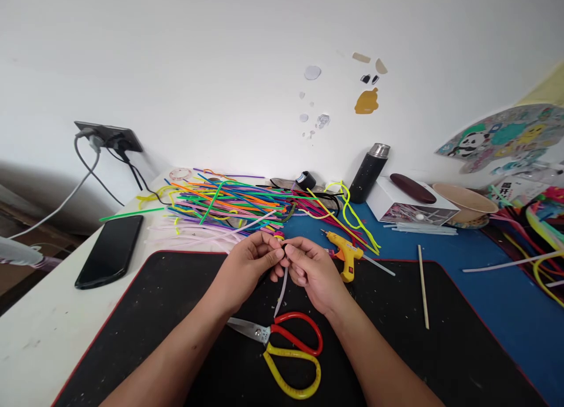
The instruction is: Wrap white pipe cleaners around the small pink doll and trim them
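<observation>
My left hand (259, 258) and my right hand (312, 269) meet over the black mat (185, 336), fingertips pinched together. Between them is a small black fuzzy-looking piece (284, 248), mostly covered by the fingers, so its exact kind is unclear. Beneath the fingers a pale lilac pipe cleaner (282, 295) slants down to the mat; whether it is held or only lies there, I cannot tell. Just below lie scissors (259, 333) with one red and one yellow handle. A yellow glue gun (346, 254) rests on its side, right of my right hand.
Behind the hands spreads a heap of coloured pipe cleaners (229, 198). A black phone (110, 251) lies at left. Toward the right are a black thermos (370, 173), a white box (381, 201), a beige bowl (467, 201), a wooden stick (423, 286) and more pipe cleaners (533, 231).
</observation>
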The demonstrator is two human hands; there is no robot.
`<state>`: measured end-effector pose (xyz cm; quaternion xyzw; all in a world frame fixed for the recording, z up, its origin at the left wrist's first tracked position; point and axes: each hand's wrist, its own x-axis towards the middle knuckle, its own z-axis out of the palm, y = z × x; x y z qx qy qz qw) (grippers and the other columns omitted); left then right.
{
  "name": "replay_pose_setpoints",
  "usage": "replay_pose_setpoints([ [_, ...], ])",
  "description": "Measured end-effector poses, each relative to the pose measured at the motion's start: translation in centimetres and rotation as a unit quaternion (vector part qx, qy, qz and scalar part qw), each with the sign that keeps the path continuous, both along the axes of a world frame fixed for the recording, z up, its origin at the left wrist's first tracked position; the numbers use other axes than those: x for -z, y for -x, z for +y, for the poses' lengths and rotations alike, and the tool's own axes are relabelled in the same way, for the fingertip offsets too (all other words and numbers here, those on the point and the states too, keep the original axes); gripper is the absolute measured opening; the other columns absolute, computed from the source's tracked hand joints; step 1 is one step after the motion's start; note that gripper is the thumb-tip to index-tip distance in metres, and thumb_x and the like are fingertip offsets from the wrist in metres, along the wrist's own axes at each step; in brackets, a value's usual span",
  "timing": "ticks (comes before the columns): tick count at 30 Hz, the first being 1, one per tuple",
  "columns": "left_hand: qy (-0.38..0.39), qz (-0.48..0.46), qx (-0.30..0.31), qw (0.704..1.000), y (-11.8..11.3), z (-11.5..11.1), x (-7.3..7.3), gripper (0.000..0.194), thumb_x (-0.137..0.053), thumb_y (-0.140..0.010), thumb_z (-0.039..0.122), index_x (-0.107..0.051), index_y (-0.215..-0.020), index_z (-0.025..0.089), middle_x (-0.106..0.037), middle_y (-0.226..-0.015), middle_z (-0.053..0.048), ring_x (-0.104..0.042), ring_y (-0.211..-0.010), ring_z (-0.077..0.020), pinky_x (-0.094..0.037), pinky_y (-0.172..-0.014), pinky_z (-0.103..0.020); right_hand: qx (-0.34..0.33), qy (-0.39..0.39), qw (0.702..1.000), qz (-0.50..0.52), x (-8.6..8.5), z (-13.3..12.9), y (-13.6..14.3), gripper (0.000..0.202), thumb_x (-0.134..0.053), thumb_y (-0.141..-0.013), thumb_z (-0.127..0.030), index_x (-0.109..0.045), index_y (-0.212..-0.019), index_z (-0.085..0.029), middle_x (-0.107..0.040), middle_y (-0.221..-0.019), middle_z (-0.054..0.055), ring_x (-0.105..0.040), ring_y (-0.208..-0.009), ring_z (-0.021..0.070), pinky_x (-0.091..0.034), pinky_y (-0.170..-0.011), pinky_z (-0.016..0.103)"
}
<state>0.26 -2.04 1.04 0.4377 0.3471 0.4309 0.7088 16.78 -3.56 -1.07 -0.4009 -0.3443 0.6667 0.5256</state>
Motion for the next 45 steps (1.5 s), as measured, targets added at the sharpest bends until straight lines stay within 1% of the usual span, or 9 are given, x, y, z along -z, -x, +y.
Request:
replay_pose_setpoints([
  [6,0.007,-0.003,0.004,1.0,0.02,0.0,0.21,0.051,-0.097,-0.072,0.052,-0.063,-0.086,0.017,-0.073,-0.072,-0.001,-0.064,-0.061,-0.012,-0.049,-0.057,-0.023,0.004,-0.007,1.0,-0.003,0.05,0.01,-0.09,0.034,-0.093,-0.077,-0.044,-0.075,-0.086,-0.017,-0.061,-0.058,-0.004,-0.034,-0.041,0.0039,-0.02,-0.042,0.02],
  [18,0.008,-0.024,0.009,1.0,0.01,-0.02,0.18,0.053,-0.099,-0.071,0.049,-0.061,-0.088,0.017,-0.074,-0.071,-0.001,-0.064,-0.06,-0.0113,-0.049,-0.055,-0.021,-0.003,-0.016,1.0,0.008,0.39,0.07,-0.02,0.035,-0.094,-0.077,-0.046,-0.076,-0.084,-0.017,-0.063,-0.059,-0.003,-0.034,-0.041,0.003,-0.021,-0.041,0.019],
  [26,0.008,-0.034,0.013,0.999,0.03,0.04,0.39,0.05,-0.098,-0.073,0.047,-0.061,-0.089,0.016,-0.075,-0.072,-0.001,-0.066,-0.06,-0.0115,-0.05,-0.054,-0.02,-0.007,-0.023,0.999,0.021,-0.09,0.08,0.01,0.035,-0.095,-0.077,-0.047,-0.076,-0.083,-0.017,-0.068,-0.061,-0.002,-0.034,-0.04,0.0023,-0.02,-0.04,0.018],
  [34,0.009,-0.041,0.015,0.999,-0.04,0.04,0.46,0.05,-0.099,-0.072,0.046,-0.062,-0.089,0.016,-0.075,-0.071,-0.002,-0.067,-0.058,-0.012,-0.051,-0.053,-0.02,-0.013,-0.022,0.999,0.021,-0.3,0.03,0.06,0.036,-0.094,-0.078,-0.047,-0.074,-0.083,-0.017,-0.066,-0.061,-0.002,-0.034,-0.041,0.0022,-0.02,-0.04,0.017],
  [45,0.006,-0.036,0.023,0.999,0.06,0.08,0.73,0.048,-0.097,-0.075,0.044,-0.062,-0.09,0.016,-0.076,-0.073,-0.002,-0.069,-0.059,-0.0128,-0.053,-0.054,-0.021,-0.014,-0.019,1.0,0.017,-0.05,-0.08,-0.03,0.036,-0.092,-0.08,-0.047,-0.073,-0.08,-0.017,-0.062,-0.058,-0.004,-0.033,-0.04,0.0025,-0.016,-0.04,0.019],
])
